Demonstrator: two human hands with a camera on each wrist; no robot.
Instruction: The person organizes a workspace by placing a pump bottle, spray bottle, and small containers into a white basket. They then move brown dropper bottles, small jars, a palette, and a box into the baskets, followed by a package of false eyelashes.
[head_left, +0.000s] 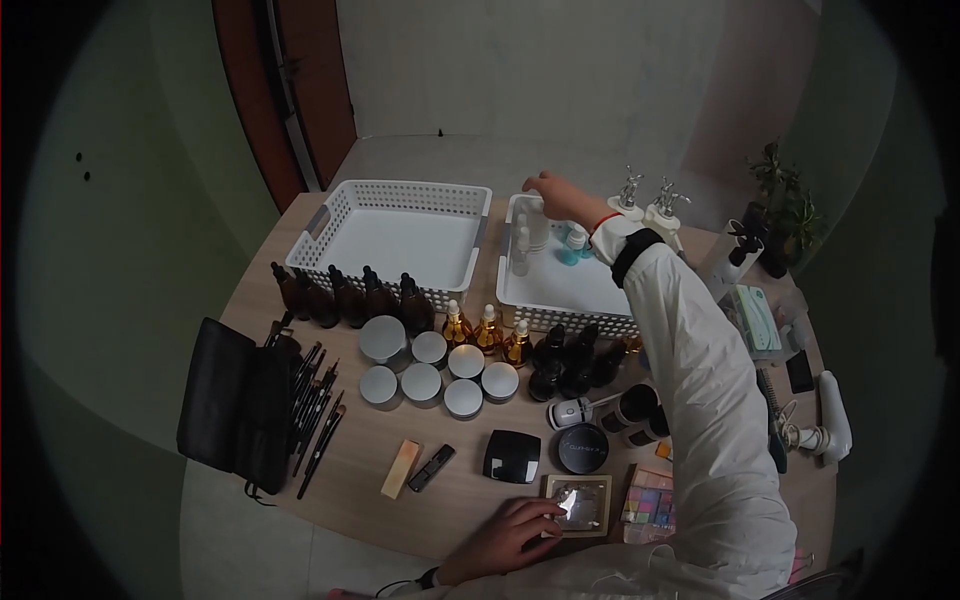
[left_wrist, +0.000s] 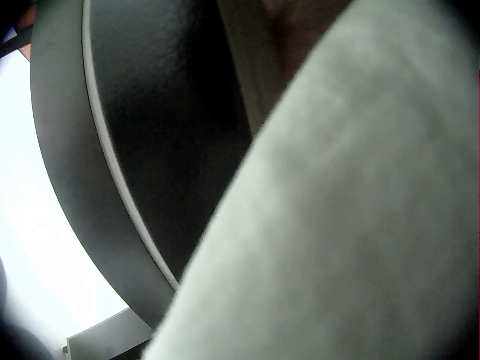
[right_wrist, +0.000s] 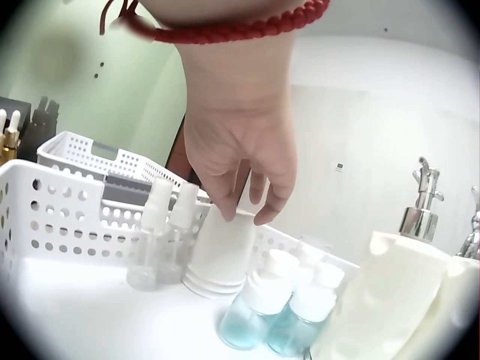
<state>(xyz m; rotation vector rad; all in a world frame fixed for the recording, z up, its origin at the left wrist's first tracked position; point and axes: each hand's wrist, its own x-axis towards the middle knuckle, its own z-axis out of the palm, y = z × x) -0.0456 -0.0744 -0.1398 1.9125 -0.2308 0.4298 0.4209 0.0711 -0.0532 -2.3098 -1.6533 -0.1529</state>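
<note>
My right hand [right_wrist: 244,161], a red cord at its wrist, reaches down into the right white basket [right_wrist: 67,217]. Its thumb and fingers grip the narrow top of an upturned stack of white cups [right_wrist: 221,251]. Beside the stack stand clear spray bottles [right_wrist: 150,247] on one side and small bottles of blue liquid [right_wrist: 251,315] on the other. At the table's near edge my left hand [head_left: 510,540] rests its fingers on the left side of a square, clear-topped case [head_left: 578,505]. Pale sleeve cloth [left_wrist: 337,202] covers much of the left wrist view, with the left hand out of sight there.
Another white basket [head_left: 400,245] stands left. Dark dropper bottles [head_left: 350,300], silver-lidded jars [head_left: 422,382] and amber droppers [head_left: 487,330] crowd the middle. A brush case [head_left: 240,400] lies left, an eyeshadow palette [head_left: 650,505] right. Pump bottles [right_wrist: 397,285] stand beside the right basket.
</note>
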